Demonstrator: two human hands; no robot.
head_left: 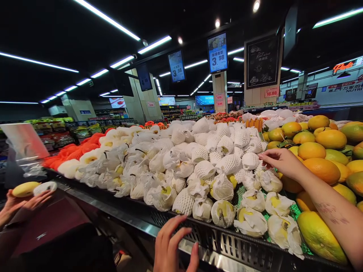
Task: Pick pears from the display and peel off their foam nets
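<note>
My right hand (pixel 281 160) reaches in from the right over the fruit display. Its fingers are stretched out, with the tips touching a pear in a white foam net (pixel 250 160), and they grip nothing. My left hand (pixel 172 245) is at the bottom centre, fingers spread, resting at the black slotted front rim (pixel 227 241) of the display. The heap of yellow pears (pixel 198 170) wrapped in white paper and foam nets fills the middle of the bin.
Large orange and green citrus fruits (pixel 323 151) are piled to the right of the pears. At far left another person in a dark red top holds a bare yellow pear (pixel 25 189) and a foam net (pixel 45 187). Orange net bags (pixel 73 151) lie behind. Price screens (pixel 217 53) hang overhead.
</note>
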